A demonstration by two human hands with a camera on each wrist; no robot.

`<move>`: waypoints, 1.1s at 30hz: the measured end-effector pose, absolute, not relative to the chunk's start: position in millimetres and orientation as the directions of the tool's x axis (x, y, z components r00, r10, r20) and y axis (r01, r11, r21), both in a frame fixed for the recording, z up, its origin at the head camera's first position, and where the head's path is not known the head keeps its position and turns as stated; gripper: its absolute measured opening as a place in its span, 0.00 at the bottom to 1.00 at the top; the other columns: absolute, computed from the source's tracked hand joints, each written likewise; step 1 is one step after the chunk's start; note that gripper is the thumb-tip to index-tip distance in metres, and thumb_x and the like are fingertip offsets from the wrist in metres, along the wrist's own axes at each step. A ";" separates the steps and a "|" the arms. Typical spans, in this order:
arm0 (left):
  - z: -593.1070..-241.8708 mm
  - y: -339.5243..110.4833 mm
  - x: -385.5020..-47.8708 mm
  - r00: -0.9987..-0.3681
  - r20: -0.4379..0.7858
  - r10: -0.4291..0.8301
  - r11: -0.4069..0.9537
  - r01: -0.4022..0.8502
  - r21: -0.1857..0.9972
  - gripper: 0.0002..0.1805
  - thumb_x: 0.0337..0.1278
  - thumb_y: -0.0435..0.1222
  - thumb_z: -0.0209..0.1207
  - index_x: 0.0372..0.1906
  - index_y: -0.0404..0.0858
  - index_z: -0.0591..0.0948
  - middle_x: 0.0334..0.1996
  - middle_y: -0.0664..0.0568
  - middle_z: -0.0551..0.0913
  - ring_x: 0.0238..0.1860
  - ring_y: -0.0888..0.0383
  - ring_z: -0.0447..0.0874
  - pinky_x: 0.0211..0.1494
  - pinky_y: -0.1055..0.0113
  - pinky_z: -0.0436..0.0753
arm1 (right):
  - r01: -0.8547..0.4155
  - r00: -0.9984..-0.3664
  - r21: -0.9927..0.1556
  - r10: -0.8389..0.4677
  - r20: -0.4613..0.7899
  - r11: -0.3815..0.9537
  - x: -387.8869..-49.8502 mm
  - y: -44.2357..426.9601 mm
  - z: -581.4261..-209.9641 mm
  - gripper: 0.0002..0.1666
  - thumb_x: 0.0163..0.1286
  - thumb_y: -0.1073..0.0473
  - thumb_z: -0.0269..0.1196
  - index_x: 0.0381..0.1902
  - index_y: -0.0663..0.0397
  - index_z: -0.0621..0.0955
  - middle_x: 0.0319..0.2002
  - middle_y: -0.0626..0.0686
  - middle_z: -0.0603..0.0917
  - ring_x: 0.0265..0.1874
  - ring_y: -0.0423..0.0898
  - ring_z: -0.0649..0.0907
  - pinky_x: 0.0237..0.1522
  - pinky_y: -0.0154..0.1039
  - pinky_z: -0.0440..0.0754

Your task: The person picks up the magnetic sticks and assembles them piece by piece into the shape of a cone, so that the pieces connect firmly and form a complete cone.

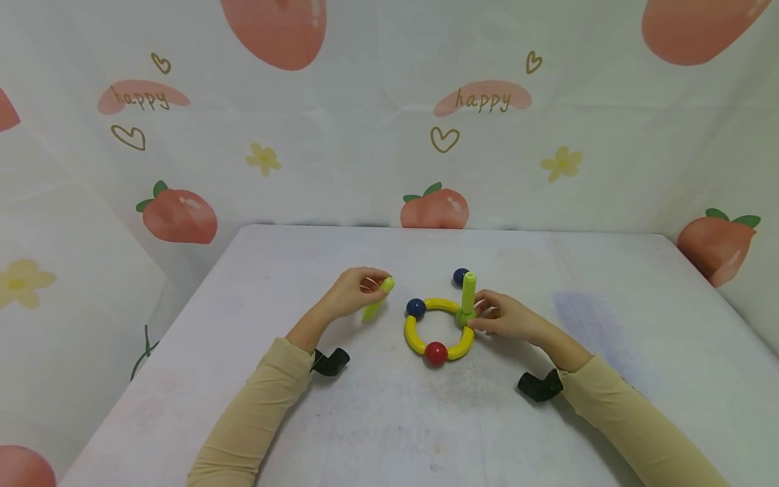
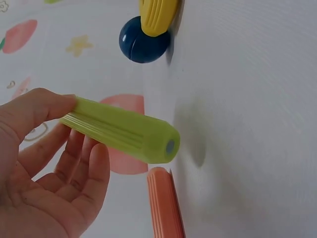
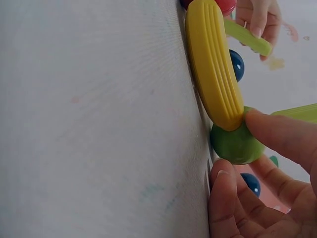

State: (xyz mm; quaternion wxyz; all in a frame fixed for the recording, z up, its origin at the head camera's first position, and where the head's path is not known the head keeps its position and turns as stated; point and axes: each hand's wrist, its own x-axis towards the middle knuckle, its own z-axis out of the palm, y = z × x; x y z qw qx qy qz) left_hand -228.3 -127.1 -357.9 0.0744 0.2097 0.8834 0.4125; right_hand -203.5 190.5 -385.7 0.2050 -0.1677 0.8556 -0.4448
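My left hand (image 1: 359, 291) pinches a light green ridged rod (image 2: 124, 130) between thumb and fingers, tilted and raised off the table. To its right lies a ring made of curved yellow rods (image 1: 414, 336), joined by a blue ball (image 1: 416, 308), a red ball (image 1: 435, 354) and a green ball (image 3: 237, 144). Another light green rod (image 1: 468, 292) stands upright on the green ball. With thumb and fingertips, my right hand (image 1: 505, 314) holds that green ball at the ring's right side.
A second blue ball (image 1: 460, 276) sits on the white table (image 1: 389, 433) behind the upright rod. In the left wrist view, an orange rod (image 2: 166, 203) lies beyond the left hand. Printed cloth (image 1: 353, 122) hangs behind the table.
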 end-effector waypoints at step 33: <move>-351.0 -111.8 -225.6 -0.932 0.111 0.345 0.469 0.274 0.840 0.18 0.53 0.36 0.64 0.49 0.36 0.79 0.42 0.44 0.83 0.41 0.55 0.79 0.50 0.64 0.80 | -0.107 -0.851 -0.837 -0.485 -0.202 0.536 -202.6 190.9 -384.9 0.23 0.65 0.55 0.61 0.53 0.61 0.69 0.45 0.62 0.75 0.35 0.46 0.79 0.34 0.36 0.80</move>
